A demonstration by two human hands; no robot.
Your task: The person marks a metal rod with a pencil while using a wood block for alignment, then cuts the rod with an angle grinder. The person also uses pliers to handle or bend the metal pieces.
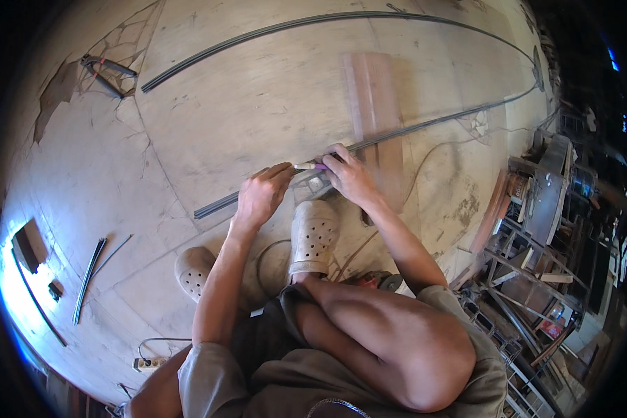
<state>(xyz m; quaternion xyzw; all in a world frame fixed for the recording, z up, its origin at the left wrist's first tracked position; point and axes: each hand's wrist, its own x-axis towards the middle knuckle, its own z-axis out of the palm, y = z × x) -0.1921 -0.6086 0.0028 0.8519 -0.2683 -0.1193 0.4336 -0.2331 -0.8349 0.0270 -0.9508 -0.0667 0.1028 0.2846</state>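
In front of my knees, both hands meet on a slim white and purple marker [305,166]. My left hand [261,194] is closed on its white end. My right hand [350,175] pinches the purple end, its fingers bent. Just beneath the hands lies a bundle of long dark metal rods [219,205] on the floor, running off to the far right. Under the right hand's side, the rods cross a reddish-brown board [370,104]. A small shiny piece [316,184] is by the rods; its kind is unclear.
A second rod bundle [272,29] curves across the far floor. Bolt cutters [109,74] lie far left, short rods [89,280] nearer. My beige clogs [313,237] stand close. A power strip [150,364] lies lower left, a red tool [369,280] by my leg, cluttered metal frames [536,258] right.
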